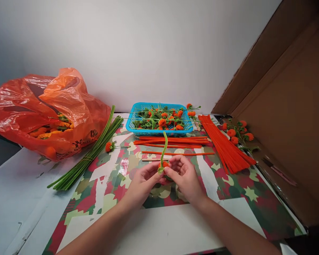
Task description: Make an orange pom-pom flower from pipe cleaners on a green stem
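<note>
Hands: 2, left hand and right hand. Held orange flower: 1, with 1 green stem. Orange bag: 1; yellow-orange flowers inside: 3 or more, overlapping. Blue basket: 1; orange heads in it: at least 6, rest hidden. Loose flower at left: 1. Flowers right beside basket: 2. Far-right clump: at least 5 heads. Green bundle: 1. Fanned orange bundle: 1. Crosswise orange stack: 1, strands uncountable. Thin wooden stick: 1. Slim tool: 1. White sheet: 1.
</note>
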### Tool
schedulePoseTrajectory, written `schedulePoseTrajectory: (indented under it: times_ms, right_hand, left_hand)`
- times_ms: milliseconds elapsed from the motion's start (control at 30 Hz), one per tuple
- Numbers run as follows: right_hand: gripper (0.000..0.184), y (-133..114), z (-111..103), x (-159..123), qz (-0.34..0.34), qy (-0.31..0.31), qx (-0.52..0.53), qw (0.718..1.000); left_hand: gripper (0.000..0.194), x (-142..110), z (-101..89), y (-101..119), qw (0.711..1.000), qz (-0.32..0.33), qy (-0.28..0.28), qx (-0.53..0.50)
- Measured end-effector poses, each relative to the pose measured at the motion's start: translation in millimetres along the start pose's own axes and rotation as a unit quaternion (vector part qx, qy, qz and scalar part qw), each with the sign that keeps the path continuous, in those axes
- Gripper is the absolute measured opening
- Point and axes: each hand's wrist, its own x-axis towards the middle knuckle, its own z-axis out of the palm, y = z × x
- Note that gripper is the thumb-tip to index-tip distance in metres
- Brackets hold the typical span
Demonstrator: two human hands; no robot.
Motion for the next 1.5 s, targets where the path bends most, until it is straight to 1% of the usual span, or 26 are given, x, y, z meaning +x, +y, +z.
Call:
schedulePoseTrajectory:
  times_ms: [133,233,300,367,433,500,633,833,1000,1133,1267,1400,1500]
  right_hand:
    - [0.032,-9,-5,5,0.026,-0.055,0.046,0.997]
    - [0.026,-11,-5,7,0.03,-0.093,0.055,0.994]
    - [0.021,-10,-3,6,0.012,-0.084,0.051,0.995]
    - [0.016,-9,-1,4,-0.026,-0.057,0.035,0.997]
    - [0.012,-7,0,2,-0.07,-0.039,0.007,0.997]
    - [0.01,-6,0,1,-0.099,-0.03,-0.017,0.994]
    - [0.011,-7,0,-3,-0.115,-0.025,-0.041,0.992]
    - [0.01,-17,-1,-9,-0.159,-0.044,-0.101,0.981]
    - [0.012,-20,0,-11,-0.196,-0.024,-0.151,0.969]
    - [0.013,-19,-1,-11,-0.206,-0.023,-0.168,0.964]
    - [0.013,-18,-1,-11,-0.22,-0.025,-0.175,0.959]
    - [0.011,-18,0,-12,-0.226,-0.027,-0.173,0.958]
    - [0.011,-18,0,-13,-0.238,-0.032,-0.18,0.954]
  left_hand:
    - [0.027,-1,-4.1,3,0.997,0.051,-0.008,0.058]
    - [0.025,-2,-5.5,5,0.996,0.049,-0.013,0.068]
    - [0.028,-4,-5.4,6,0.998,0.043,0.001,0.05]
    - [0.032,-4,-4.9,5,0.998,0.055,0.014,0.028]
    - [0.029,-5,-4.5,4,0.997,0.074,0.017,0.015]
    - [0.023,-5,-4.5,2,0.995,0.095,0.014,0.014]
    - [0.016,-5,-5.4,2,0.992,0.127,0.02,0.007]
    - [0.016,-4,-5.5,8,0.993,0.116,0.028,0.0]
    - [0.02,-6,-5.0,10,0.992,0.119,0.046,0.006]
    - [0.018,-6,-6.3,10,0.99,0.135,0.045,-0.004]
    - [0.012,-6,-9.3,9,0.986,0.159,0.042,0.023]
    - [0.01,-7,-10.1,10,0.988,0.136,0.042,0.064]
    - [0.011,-7,-9.5,10,0.991,0.115,0.007,0.073]
